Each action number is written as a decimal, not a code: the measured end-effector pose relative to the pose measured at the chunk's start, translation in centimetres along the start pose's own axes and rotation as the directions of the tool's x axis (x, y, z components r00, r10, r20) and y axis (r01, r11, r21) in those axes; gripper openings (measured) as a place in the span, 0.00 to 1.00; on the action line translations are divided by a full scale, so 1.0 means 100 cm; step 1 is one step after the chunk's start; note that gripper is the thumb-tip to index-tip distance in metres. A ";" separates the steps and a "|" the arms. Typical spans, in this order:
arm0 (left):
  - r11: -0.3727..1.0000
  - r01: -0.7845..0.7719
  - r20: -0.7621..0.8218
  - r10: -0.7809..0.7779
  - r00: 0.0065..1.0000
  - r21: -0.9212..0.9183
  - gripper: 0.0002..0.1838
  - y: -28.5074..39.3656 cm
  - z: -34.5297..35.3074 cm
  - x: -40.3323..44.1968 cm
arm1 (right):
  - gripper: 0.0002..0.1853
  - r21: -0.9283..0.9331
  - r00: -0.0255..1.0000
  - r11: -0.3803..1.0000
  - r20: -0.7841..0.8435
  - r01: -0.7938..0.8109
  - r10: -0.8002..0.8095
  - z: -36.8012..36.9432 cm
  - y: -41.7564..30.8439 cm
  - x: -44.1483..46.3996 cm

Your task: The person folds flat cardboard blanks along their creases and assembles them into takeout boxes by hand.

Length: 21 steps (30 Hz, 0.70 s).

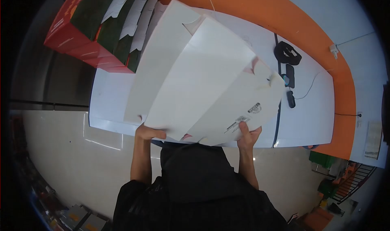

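A large white cardboard box blank is tilted over the front of the white table. Fold lines run across it, and small cut-out tabs show along its edges. Black print and a label are on its right-hand panel. My left hand grips the near left edge, thumb on top. At the near right edge, my right hand pinches the board close to the print, with its thumb on the upper face. The fingers beneath the board are mostly hidden.
Several red and green cartons with white flaps stand at the table's far left. On the white table at right lie a black strap-like coil, a dark phone-like object and a small black device with a cable. An orange-striped wall runs behind.
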<state>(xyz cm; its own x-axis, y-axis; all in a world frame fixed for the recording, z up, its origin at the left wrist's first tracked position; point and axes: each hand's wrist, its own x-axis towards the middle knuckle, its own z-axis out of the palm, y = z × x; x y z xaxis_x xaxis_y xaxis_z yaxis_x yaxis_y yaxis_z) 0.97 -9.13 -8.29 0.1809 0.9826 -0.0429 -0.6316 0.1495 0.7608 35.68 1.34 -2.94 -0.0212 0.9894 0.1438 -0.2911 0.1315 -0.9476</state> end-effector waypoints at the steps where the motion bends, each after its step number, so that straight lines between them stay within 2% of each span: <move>1: 0.979 0.072 -0.029 -0.067 0.997 0.191 0.46 0.020 0.011 0.000 | 0.24 0.002 1.000 1.000 0.019 -0.001 0.000 -0.003 -0.002 -0.003; 2: 0.999 0.006 0.046 -0.007 0.999 0.034 0.41 0.027 0.029 0.008 | 0.25 0.003 0.999 1.000 0.034 -0.003 0.003 -0.008 -0.005 -0.006; 3: 0.998 0.048 0.055 -0.049 0.997 0.033 0.39 0.041 0.038 0.010 | 0.26 0.003 0.999 1.000 0.047 -0.007 0.007 -0.014 -0.008 -0.011; 6: 0.994 0.104 0.065 -0.106 0.992 0.028 0.32 0.069 0.053 0.016 | 0.42 -0.147 0.939 0.986 0.320 -0.085 0.129 -0.063 -0.007 -0.020; 7: 0.996 0.081 0.054 -0.083 0.995 0.026 0.30 0.074 0.051 0.016 | 0.49 -0.106 0.897 0.967 0.361 -0.231 0.254 -0.080 -0.016 -0.012; 8: 0.995 0.069 0.054 -0.074 0.996 0.075 0.28 0.078 0.040 0.014 | 0.55 -0.070 0.837 0.925 0.404 -0.374 0.369 -0.098 -0.027 0.002; 10: 0.974 0.056 0.062 -0.072 0.996 0.220 0.24 0.081 0.009 0.009 | 0.66 0.107 0.690 0.831 0.620 -0.547 0.374 -0.087 -0.047 0.035; 11: 0.948 0.056 0.071 -0.082 0.994 0.313 0.22 0.078 -0.001 0.009 | 0.71 0.240 0.612 0.770 0.755 -0.591 0.235 -0.069 -0.060 0.063; 13: 0.852 0.264 -0.015 -0.289 0.957 0.451 0.19 0.080 0.006 0.012 | 0.66 0.033 0.332 0.676 0.888 -0.736 0.318 -0.074 -0.057 0.099; 14: 0.787 0.373 -0.061 -0.396 0.916 0.491 0.19 0.079 0.007 0.017 | 0.64 -0.245 0.225 0.745 0.855 -0.620 0.468 -0.077 -0.045 0.112; 15: 0.706 0.474 -0.115 -0.493 0.862 0.526 0.20 0.079 0.009 0.022 | 0.62 -0.505 0.143 0.735 0.773 -0.453 0.618 -0.077 -0.028 0.123; 16: 0.616 0.570 -0.143 -0.601 0.786 0.543 0.18 0.081 0.016 0.028 | 0.60 -0.721 0.092 0.647 0.648 -0.246 0.756 -0.064 -0.023 0.121; 19: 0.495 0.534 -0.168 -0.606 0.778 0.685 0.15 0.069 0.015 0.021 | 0.49 -0.881 -0.069 0.455 0.450 0.127 0.890 -0.011 -0.067 0.112; 20: 0.541 0.591 -0.089 -0.688 0.720 0.598 0.14 0.069 0.011 0.019 | 0.43 -0.912 -0.083 0.384 0.376 0.143 0.923 -0.018 -0.055 0.104; 21: 0.524 0.590 -0.054 -0.717 0.695 0.615 0.16 0.069 0.009 0.014 | 0.40 -0.915 -0.154 0.396 0.380 0.082 0.912 -0.021 -0.048 0.096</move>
<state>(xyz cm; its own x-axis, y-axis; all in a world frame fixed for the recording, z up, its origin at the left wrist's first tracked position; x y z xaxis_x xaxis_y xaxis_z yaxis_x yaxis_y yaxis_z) -2.46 -6.82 -2.55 0.5377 0.5812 -0.6108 0.2390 0.5897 0.7715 38.92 10.32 2.41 -0.6261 -0.0557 -0.7777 0.7580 0.1902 -0.6239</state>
